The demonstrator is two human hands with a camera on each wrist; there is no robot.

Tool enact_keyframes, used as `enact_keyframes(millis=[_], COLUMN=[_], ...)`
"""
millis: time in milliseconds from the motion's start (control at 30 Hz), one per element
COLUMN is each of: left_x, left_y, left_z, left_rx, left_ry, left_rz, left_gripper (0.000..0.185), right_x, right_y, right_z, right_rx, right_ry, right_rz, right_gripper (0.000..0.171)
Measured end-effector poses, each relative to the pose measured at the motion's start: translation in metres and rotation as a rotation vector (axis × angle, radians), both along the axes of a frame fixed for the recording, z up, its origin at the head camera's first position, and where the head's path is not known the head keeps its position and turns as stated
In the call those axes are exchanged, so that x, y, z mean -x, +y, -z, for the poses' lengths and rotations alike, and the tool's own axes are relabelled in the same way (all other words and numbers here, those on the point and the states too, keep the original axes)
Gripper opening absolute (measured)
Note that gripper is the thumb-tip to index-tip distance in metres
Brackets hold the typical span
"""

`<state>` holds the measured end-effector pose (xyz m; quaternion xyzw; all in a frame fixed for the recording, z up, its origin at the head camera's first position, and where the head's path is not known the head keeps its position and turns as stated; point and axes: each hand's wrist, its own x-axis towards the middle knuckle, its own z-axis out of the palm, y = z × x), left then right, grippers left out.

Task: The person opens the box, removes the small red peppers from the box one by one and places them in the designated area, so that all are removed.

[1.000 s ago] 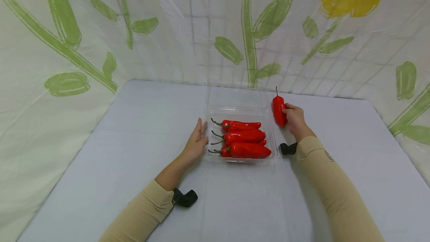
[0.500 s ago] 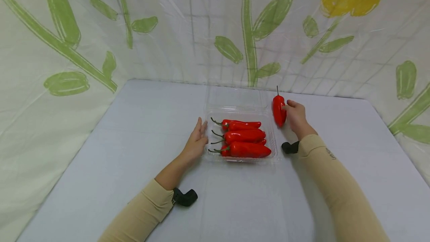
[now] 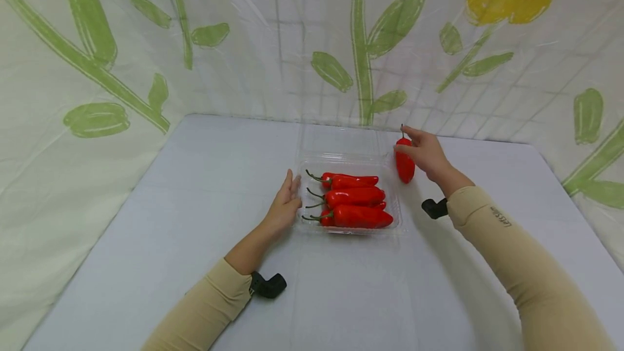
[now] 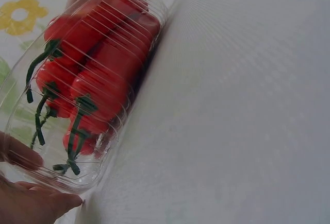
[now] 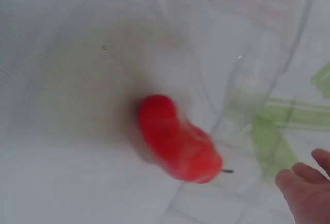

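Note:
A clear plastic clamshell container (image 3: 396, 205) holds several red peppers (image 3: 361, 216) with green stems pointing left. Beside its left wall is my left hand (image 3: 283, 205), fingers fairly straight and touching the edge. The left wrist view has that thumb (image 4: 49, 203) at the container's corner. To the right of the container lies one loose red pepper (image 3: 405, 168), its thin stem pointing away from me. My right hand (image 3: 427, 155) hovers over its stem end with fingers extended and loose. In the right wrist view, a gap shows between those fingers (image 5: 304, 175) and the pepper (image 5: 178, 141).
The container's clear lid (image 3: 341, 142) is folded back toward the rear of the white table (image 3: 219, 188). A hanging sheet (image 3: 244, 69) with painted flowers closes off the back. Dark wrist cameras (image 3: 269, 286) stick out from both sleeves.
My right hand has let go of the loose pepper and moved up over its stem end, fingers opening. The right forearm has swung outward. My left hand and the container stay in place.

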<state>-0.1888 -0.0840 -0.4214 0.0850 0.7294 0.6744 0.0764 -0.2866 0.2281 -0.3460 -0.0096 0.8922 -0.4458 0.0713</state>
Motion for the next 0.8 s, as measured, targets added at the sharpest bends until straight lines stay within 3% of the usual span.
enact_keyframes(millis=[333, 500, 800], left_x=[0.001, 0.001, 0.001], left_y=[0.0, 0.0, 0.0], left_z=[0.0, 0.001, 0.0], left_rx=[0.001, 0.001, -0.004], left_ry=[-0.008, -0.017, -0.039], left_rz=[-0.001, -0.002, -0.009], left_gripper=[0.077, 0.077, 0.077], right_x=[-0.018, -0.026, -0.027], right_y=[-0.025, -0.039, -0.064], right_z=[-0.021, -0.023, -0.023], right_rx=[-0.208, -0.227, -0.307], right_ry=[-0.13, -0.193, -0.167], right_rz=[-0.489, -0.577, -0.696], right_gripper=[0.064, 0.061, 0.053])
